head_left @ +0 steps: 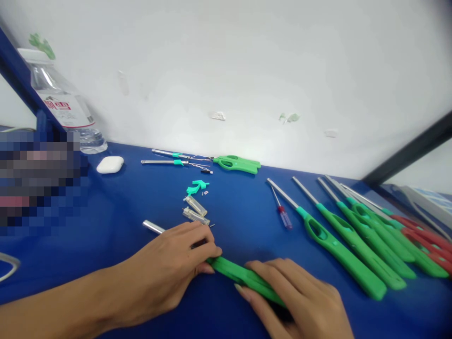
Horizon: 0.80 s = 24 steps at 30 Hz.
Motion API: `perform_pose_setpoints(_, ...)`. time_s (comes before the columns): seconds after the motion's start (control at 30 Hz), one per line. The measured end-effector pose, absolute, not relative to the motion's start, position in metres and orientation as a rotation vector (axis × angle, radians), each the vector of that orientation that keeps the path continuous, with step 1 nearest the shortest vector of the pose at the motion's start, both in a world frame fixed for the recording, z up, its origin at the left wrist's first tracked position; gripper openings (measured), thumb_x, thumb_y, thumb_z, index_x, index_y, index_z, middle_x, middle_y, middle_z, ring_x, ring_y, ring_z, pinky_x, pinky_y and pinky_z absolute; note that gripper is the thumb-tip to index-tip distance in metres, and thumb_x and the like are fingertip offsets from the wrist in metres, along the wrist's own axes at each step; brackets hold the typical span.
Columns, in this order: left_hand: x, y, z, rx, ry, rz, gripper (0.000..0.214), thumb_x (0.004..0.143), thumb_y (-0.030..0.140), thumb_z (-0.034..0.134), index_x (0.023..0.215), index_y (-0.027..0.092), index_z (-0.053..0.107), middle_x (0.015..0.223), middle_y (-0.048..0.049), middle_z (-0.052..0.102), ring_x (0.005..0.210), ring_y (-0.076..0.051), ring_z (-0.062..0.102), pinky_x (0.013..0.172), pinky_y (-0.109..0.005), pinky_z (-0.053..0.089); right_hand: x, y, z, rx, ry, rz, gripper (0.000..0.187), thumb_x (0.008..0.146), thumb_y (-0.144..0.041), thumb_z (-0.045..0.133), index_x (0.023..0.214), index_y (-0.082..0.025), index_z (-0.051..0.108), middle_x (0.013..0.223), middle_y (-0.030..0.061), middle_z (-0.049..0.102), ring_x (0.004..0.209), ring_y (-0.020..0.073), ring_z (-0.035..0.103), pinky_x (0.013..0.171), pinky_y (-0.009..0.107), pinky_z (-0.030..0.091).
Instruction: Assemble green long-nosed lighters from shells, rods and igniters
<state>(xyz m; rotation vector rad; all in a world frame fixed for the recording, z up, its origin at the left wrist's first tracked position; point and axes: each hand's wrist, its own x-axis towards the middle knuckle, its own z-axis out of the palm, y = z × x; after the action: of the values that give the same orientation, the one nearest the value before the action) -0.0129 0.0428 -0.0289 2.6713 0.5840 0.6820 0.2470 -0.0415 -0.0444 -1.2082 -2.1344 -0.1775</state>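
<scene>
A green long-necked lighter (231, 269) lies between my hands, low over the blue table. My left hand (176, 263) is closed round its front part, and the metal tube pokes out past the knuckles to the left. Fingers of my right hand (296, 294) grip the handle from above and the near side. Just beyond my left hand lie two clear fuel tanks (196, 205), a turquoise trigger piece (197, 186) and some tiny parts. Farther back are two detached metal tubes (162, 162) with wires, beside green handle shells (237, 163).
Several assembled green lighters (344, 254) lie in a row on the right, with red ones (423, 230) beyond. A small screwdriver (284, 217) rests left of the row. A white case (110, 165) and a water bottle (67, 103) stand back left, near the white wall.
</scene>
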Motion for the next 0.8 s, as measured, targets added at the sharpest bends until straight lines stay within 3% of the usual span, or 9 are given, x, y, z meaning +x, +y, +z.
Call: perform_pose_setpoints(0.8, -0.0129, 0.0388, -0.0221, 2.695, 0.627, 0.694, 0.021, 0.11, 0.011, 0.046, 0.118, 0.021, 0.062, 0.112, -0.0062, 0.067, 0.097, -0.023, 0.066, 0.087, -0.034, 0.057, 0.2452, -0.0428, -0.0441, -1.252, -2.104, -0.118, 0.014, 0.106, -0.031, 0.068, 0.11, -0.021, 0.076, 0.087, 0.0025, 0.079, 0.068, 0.0167, 0.076, 0.068, 0.024, 0.062)
